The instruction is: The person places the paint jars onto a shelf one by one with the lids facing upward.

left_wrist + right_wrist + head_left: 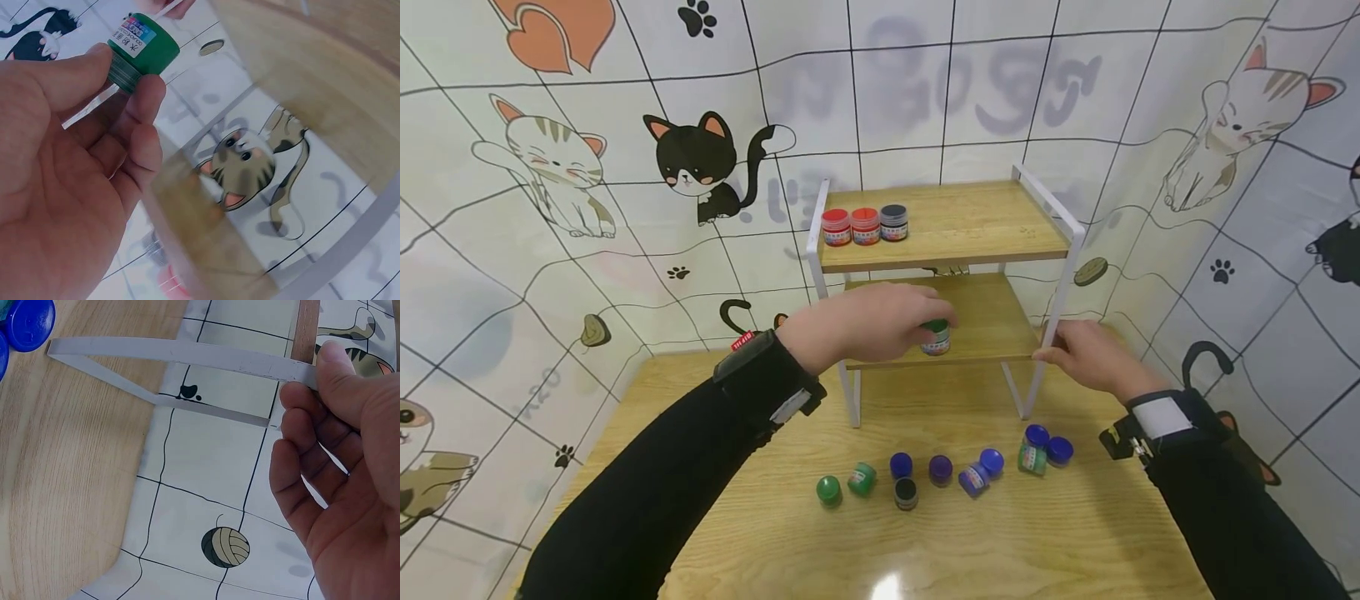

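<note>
My left hand (880, 323) pinches a small paint jar with a green lid (936, 337) between thumb and fingers, just over the front of the rack's lower shelf (988, 312). In the left wrist view the green paint jar (142, 50) is tilted, its printed label facing the camera. My right hand (1093, 357) grips the white metal side leg of the two-tier rack, at the lower shelf's right corner. The right wrist view has thumb and fingers around that white frame (250, 367). On the upper shelf (970, 218), two red paint jars (851, 227) and a black one (894, 223) stand at the left.
On the wooden table (760, 533) before the rack lie green jars (861, 479), a black jar (906, 493), a purple-lidded jar (940, 470), and several blue-lidded ones (974, 479), some tipped over. A cat-patterned sheet (895, 100) stands behind and at both sides.
</note>
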The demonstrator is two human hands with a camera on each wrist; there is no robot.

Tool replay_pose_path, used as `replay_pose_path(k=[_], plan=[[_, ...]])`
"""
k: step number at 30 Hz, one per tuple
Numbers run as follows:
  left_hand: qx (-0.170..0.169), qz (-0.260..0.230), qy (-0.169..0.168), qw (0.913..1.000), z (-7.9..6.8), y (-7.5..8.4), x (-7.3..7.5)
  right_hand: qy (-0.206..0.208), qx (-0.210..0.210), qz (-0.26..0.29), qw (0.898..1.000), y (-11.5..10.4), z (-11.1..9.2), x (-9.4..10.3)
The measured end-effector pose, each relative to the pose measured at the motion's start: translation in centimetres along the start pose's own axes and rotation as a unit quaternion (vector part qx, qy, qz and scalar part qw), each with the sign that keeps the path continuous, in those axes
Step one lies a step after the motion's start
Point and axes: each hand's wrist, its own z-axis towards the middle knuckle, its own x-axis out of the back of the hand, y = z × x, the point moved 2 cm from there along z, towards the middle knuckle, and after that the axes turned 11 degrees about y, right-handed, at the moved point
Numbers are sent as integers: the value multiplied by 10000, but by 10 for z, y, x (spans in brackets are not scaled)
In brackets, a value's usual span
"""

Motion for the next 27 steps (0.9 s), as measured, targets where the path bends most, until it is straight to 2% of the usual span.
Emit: replay_pose_path(k=[11, 21, 27], plan=[[-31, -130, 389, 9992, 5, -3, 35, -39, -22, -41, 10000, -1, 0, 1], [-112, 223, 897, 9957, 14, -5, 53, -25, -66, 22, 10000, -3, 0, 1], [-141, 379, 1038, 9938, 23, -12, 61, -25, -31, 5, 10000, -4, 0, 2]])
